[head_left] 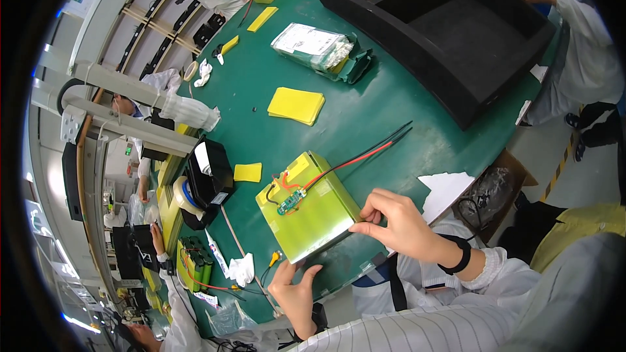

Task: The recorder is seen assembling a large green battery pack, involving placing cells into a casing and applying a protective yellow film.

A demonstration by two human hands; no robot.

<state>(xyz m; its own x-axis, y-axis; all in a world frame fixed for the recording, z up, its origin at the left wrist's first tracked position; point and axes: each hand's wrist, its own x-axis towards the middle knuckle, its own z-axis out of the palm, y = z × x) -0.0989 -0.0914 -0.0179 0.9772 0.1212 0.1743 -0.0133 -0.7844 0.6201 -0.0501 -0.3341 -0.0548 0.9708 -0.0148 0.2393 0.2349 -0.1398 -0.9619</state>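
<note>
In front of me on the green table lies a yellow-wrapped battery pack (308, 212). A small green circuit board (291, 202) sits on its top, with short orange wires beside it. Red and black leads (378, 150) run from it toward the far right. My right hand (394, 221) is closed at the pack's near right corner, thumb and fingers pinching its edge. At the near left edge is my left hand (295, 293), its thumb and index finger apart and the fingertips close against the pack. Whether those fingertips touch it I cannot tell.
Yellow sheets (295, 105) and a plastic-wrapped package (319, 49) lie beyond the pack. A large black tray (450, 32) fills the far right. To the left stand a black tape dispenser (205, 179) and another battery pack (194, 264). Other people work around the table.
</note>
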